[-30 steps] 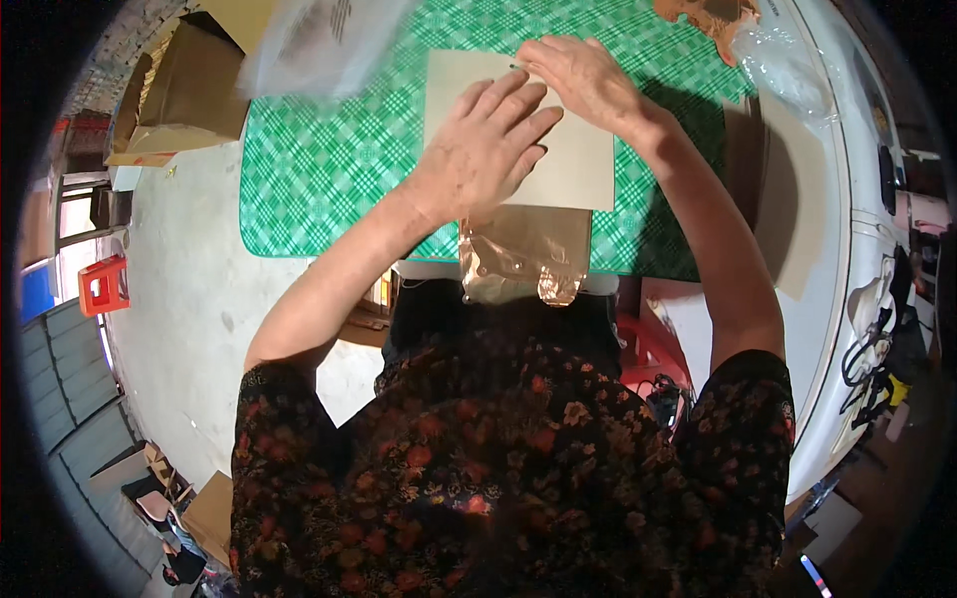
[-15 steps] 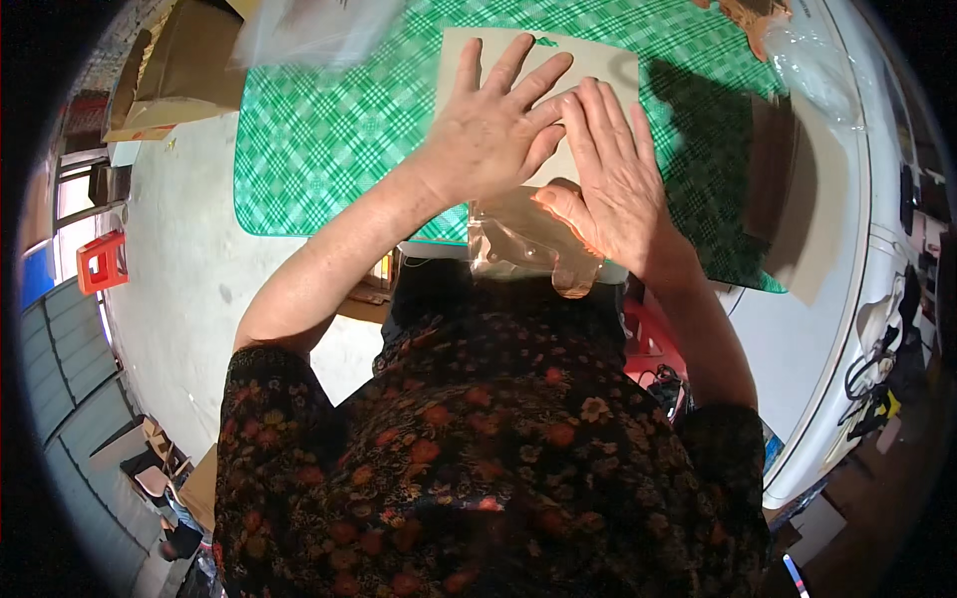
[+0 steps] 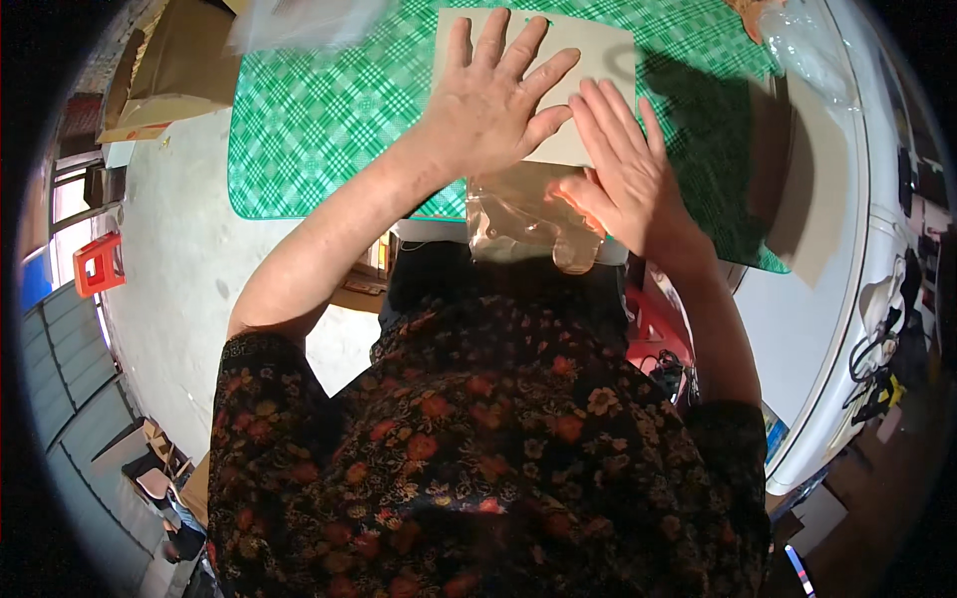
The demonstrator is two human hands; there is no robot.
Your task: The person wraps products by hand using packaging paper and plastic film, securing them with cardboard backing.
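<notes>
On a beige sheet of card or paper [image 3: 598, 40], my left hand [image 3: 483, 110] lies flat with its fingers spread. Close beside its thumb is my right hand [image 3: 633, 179], fingers stretched out, tilted over the sheet's right edge; it seems to hold nothing. A clear plastic film or bag [image 3: 513, 219] with a brownish shine extends from the near end of the sheet and hangs over the table's front edge toward my lap. Whether it wraps the whole sheet I cannot tell. Its far right part is hidden under my right hand.
Beneath lies a green plaid tablecloth [image 3: 309, 140]. Clear plastic [image 3: 309, 25] rests at the far left, near an open cardboard box [image 3: 189, 70]. Crumpled clear plastic [image 3: 812, 50] lies far right, by a white surface [image 3: 788, 349]. A red stool [image 3: 100, 264] stands on the floor at left.
The right hand has drawn slightly right, away from the left hand, and tilted. The left hand remains spread on the sheet. The whole view has shifted a little, so the table sits higher.
</notes>
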